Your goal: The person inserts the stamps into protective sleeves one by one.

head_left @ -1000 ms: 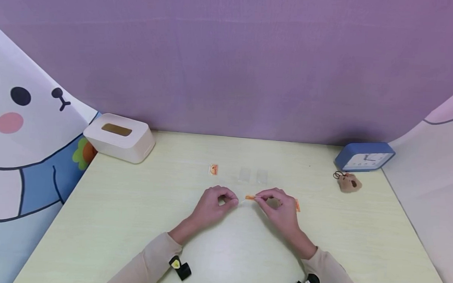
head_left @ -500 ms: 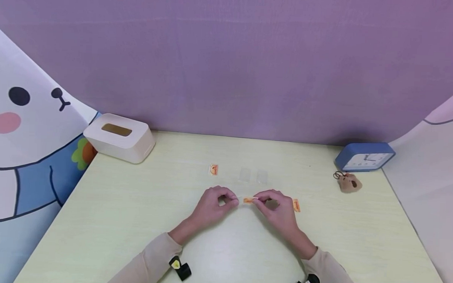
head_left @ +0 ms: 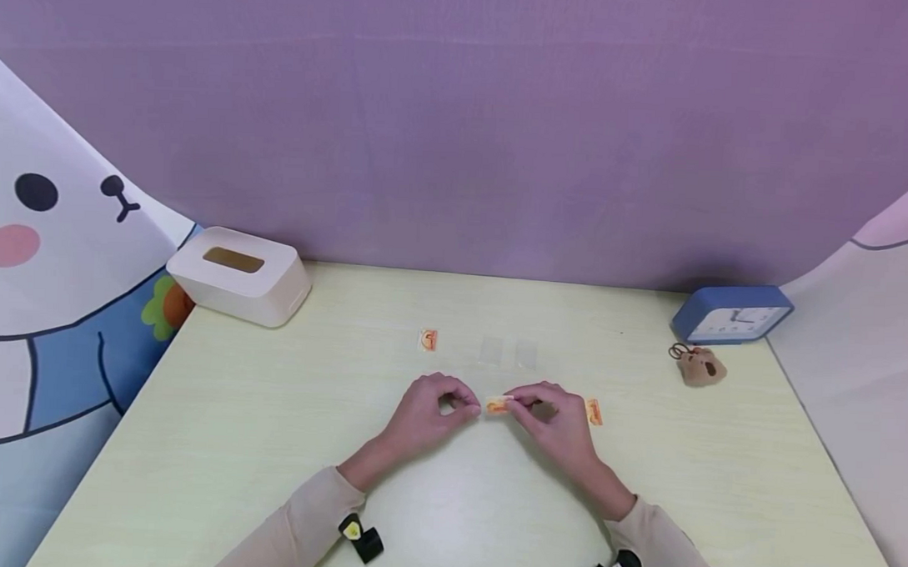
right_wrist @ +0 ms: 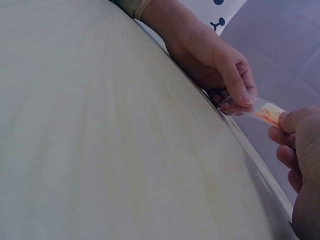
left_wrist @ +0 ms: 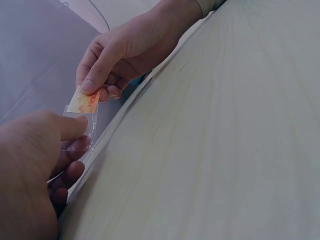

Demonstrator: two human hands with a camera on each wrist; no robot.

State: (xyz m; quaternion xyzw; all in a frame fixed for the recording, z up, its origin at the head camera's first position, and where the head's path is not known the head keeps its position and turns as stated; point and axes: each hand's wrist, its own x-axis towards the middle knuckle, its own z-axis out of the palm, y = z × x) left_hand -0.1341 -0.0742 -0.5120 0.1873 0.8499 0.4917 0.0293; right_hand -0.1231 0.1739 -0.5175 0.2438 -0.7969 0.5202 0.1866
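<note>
Between thumb and finger the left hand [head_left: 427, 413] pinches a small clear plastic bag [left_wrist: 91, 131], seen best in the left wrist view. An orange and white card [left_wrist: 84, 102] is pinched by the right hand [head_left: 560, 422]. In the left wrist view the card's lower edge overlaps the bag's top edge; in the right wrist view the card [right_wrist: 270, 115] lies partly within the clear film. How deep it sits in the bag cannot be told. Another orange card [head_left: 594, 411] lies on the table just right of the right hand.
Behind the hands lie an orange and white piece [head_left: 428, 340] and two clear bags [head_left: 491, 351], [head_left: 526, 354]. A white tissue box [head_left: 240, 276] stands at the back left. At the back right are a blue clock [head_left: 732, 314] and a brown pouch [head_left: 700, 367].
The right hand has moved slightly left and down with the card, which now shows more of its face and is closer to the left hand. The left hand has barely moved.
</note>
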